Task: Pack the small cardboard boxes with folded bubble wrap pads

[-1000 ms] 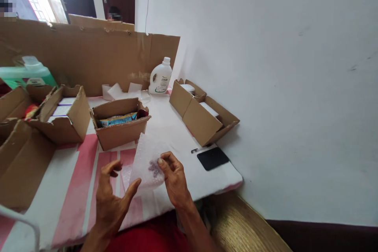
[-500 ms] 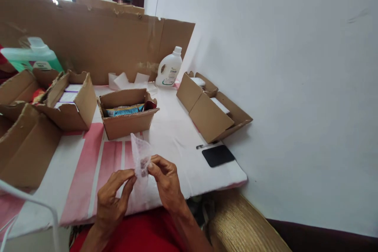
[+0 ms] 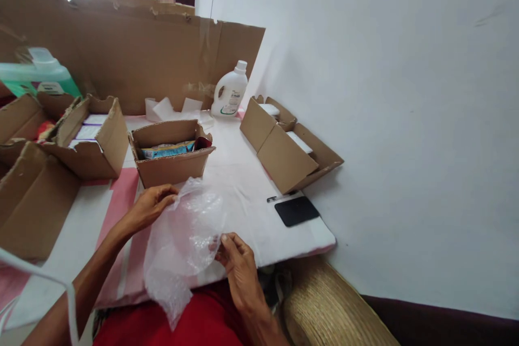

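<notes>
While the person sits at the edge of the counter (image 3: 243, 178), a sheet of bubble wrap (image 3: 182, 235) hangs stretched between both hands. It is just in front of the box of packets (image 3: 170, 165), on the side nearest the person. The left hand (image 3: 151, 206) is up close to that box's front wall, its fingers (image 3: 164, 193) pinched together on the sheet's top edge. The right hand (image 3: 240, 266) is lower and further out from the box, thumb and fingers clamped on the sheet's right edge. The wrap bellies out between the two grips. Its crumpled lower end trails off the counter's rim toward the red lap and lies nowhere flat.

From where I stand, the step in hand looks like opening the sheet out to its full spread. Any move from here would need both pinches kept firm and the sagging lower end drawn up onto the bare cloth in front of the box. It would also need care not to sweep the black pad (image 3: 295, 211) lying to the right of the box. The tilted empty box (image 3: 284, 159) further right and the white bottle (image 3: 230, 91) behind are well clear.
</notes>
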The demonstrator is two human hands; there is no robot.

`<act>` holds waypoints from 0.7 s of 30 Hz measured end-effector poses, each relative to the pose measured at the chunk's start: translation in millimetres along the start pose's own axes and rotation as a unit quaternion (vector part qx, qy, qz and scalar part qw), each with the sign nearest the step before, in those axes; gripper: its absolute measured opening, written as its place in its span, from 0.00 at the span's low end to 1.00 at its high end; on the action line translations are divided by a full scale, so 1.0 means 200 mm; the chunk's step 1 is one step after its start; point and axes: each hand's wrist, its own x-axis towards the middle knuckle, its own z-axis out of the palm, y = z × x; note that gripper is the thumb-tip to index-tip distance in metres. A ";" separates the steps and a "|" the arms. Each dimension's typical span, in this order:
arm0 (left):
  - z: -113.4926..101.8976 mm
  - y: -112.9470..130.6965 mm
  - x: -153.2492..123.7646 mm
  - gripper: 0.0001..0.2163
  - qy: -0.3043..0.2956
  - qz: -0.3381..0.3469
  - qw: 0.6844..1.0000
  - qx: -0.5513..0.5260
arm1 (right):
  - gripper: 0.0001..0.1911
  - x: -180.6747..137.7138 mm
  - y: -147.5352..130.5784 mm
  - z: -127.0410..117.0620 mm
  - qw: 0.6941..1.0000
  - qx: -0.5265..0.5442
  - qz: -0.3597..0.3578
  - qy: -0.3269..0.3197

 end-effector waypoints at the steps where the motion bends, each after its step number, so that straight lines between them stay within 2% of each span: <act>1: 0.02 -0.01 0.02 0.13 0.022 -0.005 1.000 0.011 | 0.16 -0.01 0.03 -0.03 0.999 0.025 0.011 0.025; 4: 0.07 0.06 -0.03 0.15 0.106 -0.009 0.993 0.042 | 0.16 -0.03 0.08 -0.09 0.994 0.075 0.015 0.082; 7: 0.17 0.22 -0.21 0.13 0.175 0.064 0.978 0.092 | 0.15 -0.04 0.08 -0.11 0.991 0.077 0.009 0.107; 8: 0.22 0.27 -0.28 0.12 0.158 0.111 0.978 0.083 | 0.15 -0.04 0.07 -0.12 0.991 0.075 0.009 0.109; 10: 0.35 0.35 -0.40 0.15 0.033 0.170 0.983 0.059 | 0.16 -0.05 0.06 -0.12 0.992 0.070 0.009 0.106; 11: 0.41 0.37 -0.43 0.16 -0.010 0.176 0.983 0.061 | 0.15 -0.05 0.06 -0.13 0.993 0.064 0.007 0.101; 12: 0.47 0.37 -0.46 0.17 -0.027 0.164 0.983 0.073 | 0.15 -0.06 0.06 -0.13 0.994 0.057 0.001 0.097; 14: 0.54 0.35 -0.48 0.18 -0.034 0.117 0.986 0.113 | 0.14 -0.08 0.06 -0.14 0.995 0.040 -0.017 0.090; 16: 0.53 0.32 -0.46 0.19 -0.045 0.057 0.984 0.164 | 0.14 -0.10 0.06 -0.15 0.995 0.023 -0.032 0.089; 21: 0.34 0.27 -0.41 0.19 -0.124 -0.041 0.949 0.287 | 0.16 -0.11 0.07 -0.16 0.995 0.020 -0.035 0.095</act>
